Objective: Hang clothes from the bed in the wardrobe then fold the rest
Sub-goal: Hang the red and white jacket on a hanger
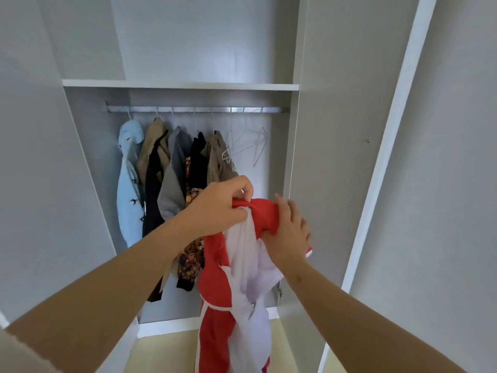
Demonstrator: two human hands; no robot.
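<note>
A red-and-white garment (215,289) is held up in front of the open wardrobe (180,84), its lower part hanging toward the floor. Its red top edge is pinched in the curled fingers of the left hand (223,208) and gripped just beside by the right hand (289,232). Behind, a light blue coat (129,184) and other clothes are hung on the rail (193,109), with bare wire hangers (247,144) to their right.

**Red and white against a grey wardrobe (201,49)**

The garment (215,278), 6 o'clock, is bright red with white panels. At 9 o'clock, a pale blue coat (129,184) with dark buttons; beside it tan, black and grey clothes (174,170). Floor (166,351) pale yellow.
</note>
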